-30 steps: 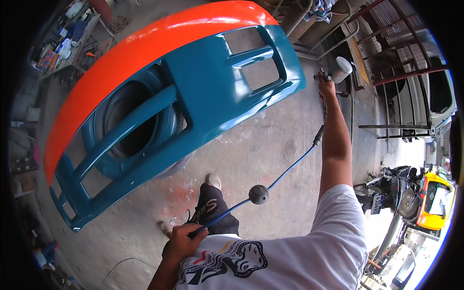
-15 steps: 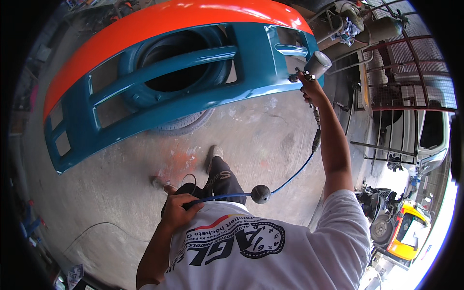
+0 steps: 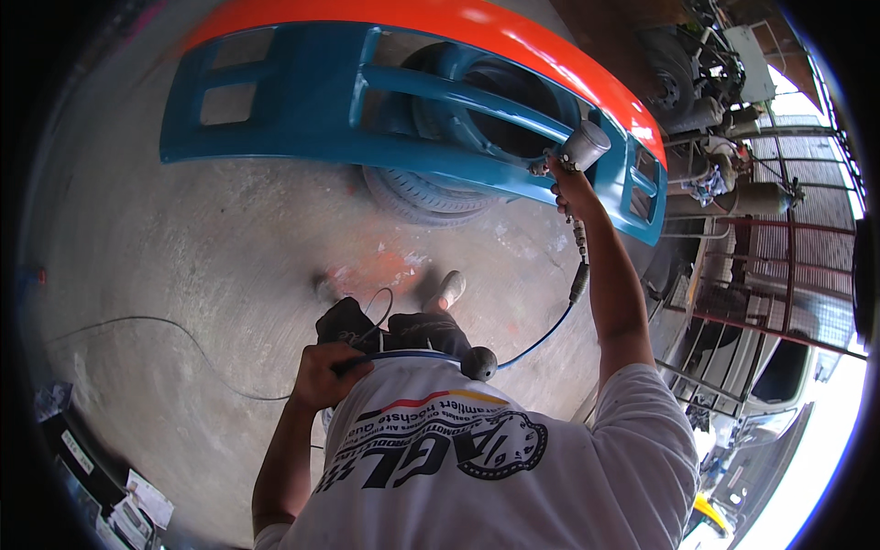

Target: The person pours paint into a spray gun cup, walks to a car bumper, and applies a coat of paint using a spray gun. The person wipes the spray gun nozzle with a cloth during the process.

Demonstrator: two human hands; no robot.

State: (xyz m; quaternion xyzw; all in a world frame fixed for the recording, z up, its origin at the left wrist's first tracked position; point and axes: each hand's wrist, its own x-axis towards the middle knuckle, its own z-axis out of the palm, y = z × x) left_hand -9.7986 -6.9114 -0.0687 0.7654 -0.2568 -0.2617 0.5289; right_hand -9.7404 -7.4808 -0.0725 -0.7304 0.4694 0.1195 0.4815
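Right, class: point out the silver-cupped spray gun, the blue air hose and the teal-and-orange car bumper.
silver-cupped spray gun point(image 3: 579, 147), head view, on its metal cup.
blue air hose point(image 3: 541, 341), head view, mid-length of the curve.
teal-and-orange car bumper point(image 3: 302, 137), head view, on its teal lower face.

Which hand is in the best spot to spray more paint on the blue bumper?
The right hand: it holds the spray gun right at the bumper. The left hand is back at the waist, gripping the hose.

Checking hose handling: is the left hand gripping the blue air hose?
Yes, the left hand is closed around the blue air hose near the waist.
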